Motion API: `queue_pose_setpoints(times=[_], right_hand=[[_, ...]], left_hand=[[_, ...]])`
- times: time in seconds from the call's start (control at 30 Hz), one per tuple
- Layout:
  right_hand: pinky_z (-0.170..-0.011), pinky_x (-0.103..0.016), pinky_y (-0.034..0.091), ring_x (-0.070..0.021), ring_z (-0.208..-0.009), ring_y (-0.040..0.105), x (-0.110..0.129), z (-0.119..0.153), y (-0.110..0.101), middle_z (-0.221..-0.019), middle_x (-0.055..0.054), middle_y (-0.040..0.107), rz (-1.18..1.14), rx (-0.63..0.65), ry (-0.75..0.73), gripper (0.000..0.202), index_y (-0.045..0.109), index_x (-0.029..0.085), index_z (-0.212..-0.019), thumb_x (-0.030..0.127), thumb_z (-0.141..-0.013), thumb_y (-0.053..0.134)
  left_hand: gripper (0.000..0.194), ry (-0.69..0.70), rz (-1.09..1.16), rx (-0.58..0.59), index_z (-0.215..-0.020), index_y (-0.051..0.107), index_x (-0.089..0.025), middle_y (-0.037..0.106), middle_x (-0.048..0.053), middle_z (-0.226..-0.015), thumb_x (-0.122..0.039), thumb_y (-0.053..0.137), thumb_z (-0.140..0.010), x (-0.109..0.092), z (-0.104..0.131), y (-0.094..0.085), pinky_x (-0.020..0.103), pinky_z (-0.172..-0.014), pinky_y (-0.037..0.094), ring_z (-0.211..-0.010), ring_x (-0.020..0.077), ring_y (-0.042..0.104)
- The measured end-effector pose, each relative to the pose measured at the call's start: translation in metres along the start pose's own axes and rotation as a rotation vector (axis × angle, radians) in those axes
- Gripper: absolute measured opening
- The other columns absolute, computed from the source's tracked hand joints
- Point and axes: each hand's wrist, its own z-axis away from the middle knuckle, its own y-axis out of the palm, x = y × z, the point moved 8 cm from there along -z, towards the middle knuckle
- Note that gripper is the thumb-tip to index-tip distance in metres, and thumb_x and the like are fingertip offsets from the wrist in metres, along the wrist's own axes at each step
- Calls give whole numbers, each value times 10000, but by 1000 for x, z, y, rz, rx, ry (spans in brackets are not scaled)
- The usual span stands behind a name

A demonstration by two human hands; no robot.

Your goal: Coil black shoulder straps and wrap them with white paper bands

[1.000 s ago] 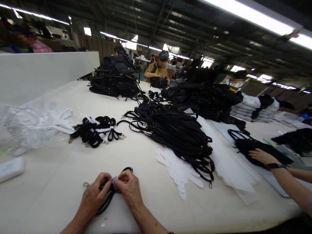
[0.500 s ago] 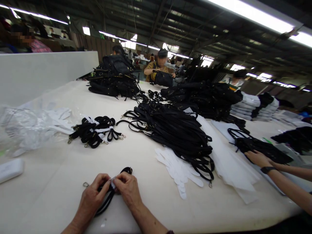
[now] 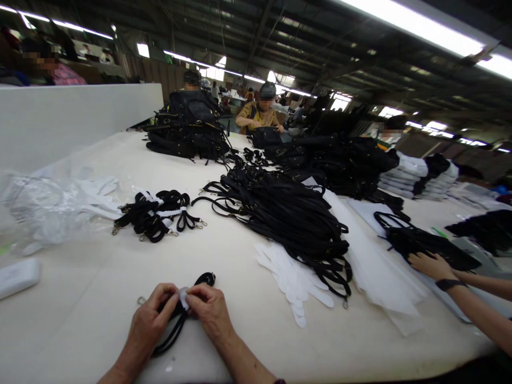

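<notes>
Head view: both forearms enter from the bottom edge and meet low at centre. The left hand (image 3: 150,322) lies knuckles up, its fingers curled shut on a black strap (image 3: 176,325), thumb and forefinger pinching a small white tag (image 3: 183,297). The right hand (image 3: 210,312) faces it, touching fingertip to fingertip, pinching the same tag and strap from the other side.

Around them on the white surface (image 3: 80,298): at 11 o'clock from the hands, well apart, a small strap bundle (image 3: 154,213) with white bands; farther at 10 o'clock, clear plastic bags (image 3: 44,205); at 9 o'clock, near the left edge, a white box (image 3: 18,277). At 1 o'clock a big strap pile (image 3: 288,213) overlaps white cutouts (image 3: 292,280). At 3 o'clock a co-worker's hand (image 3: 430,264) rests on a black bag (image 3: 428,242). Nothing lies between the hands and these.

The strap runs under both hands: one looped end sticks out at 12 o'clock just past the right fingers, a metal clip (image 3: 141,300) shows at 9 o'clock, and the rest trails toward 6 o'clock beside the left wrist.
</notes>
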Motion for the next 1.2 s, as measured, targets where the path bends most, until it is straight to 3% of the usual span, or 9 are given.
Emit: queue_pose_setpoints(times=[0.5,0.77,0.97,1.2], right_hand=[[-535,-211,401,-112,-569,551,-3,-4,0,-627,26,623,89,-5,11,78,686,177,-742,252,-724,674],[-518,-211,403,-116,-537,563,-4,-4,0,-590,29,608,133,-69,37,78,662,180,-731,256,-750,651],[-529,-203,414,-105,-533,547,-2,-4,2,-580,41,586,120,-67,5,49,653,179,-737,200,-756,613],[-585,-200,426,-104,-635,550,3,-2,0,-687,33,615,144,-18,-54,72,683,194,-785,178,-757,618]], left_hand=[[273,-73,38,14,-978,554,-288,704,-49,-844,-545,526,-888,-3,8,1,254,-742,509,-820,175,691],[261,-29,37,5,-987,585,-287,726,-46,-888,-522,547,-880,8,8,3,229,-763,534,-856,166,717],[242,8,-41,70,-1003,617,-305,741,-62,-935,-507,542,-892,15,9,10,219,-784,527,-876,149,716],[264,-19,-31,108,-1046,587,-306,718,-54,-998,-524,512,-917,5,12,8,245,-858,489,-957,160,690]])
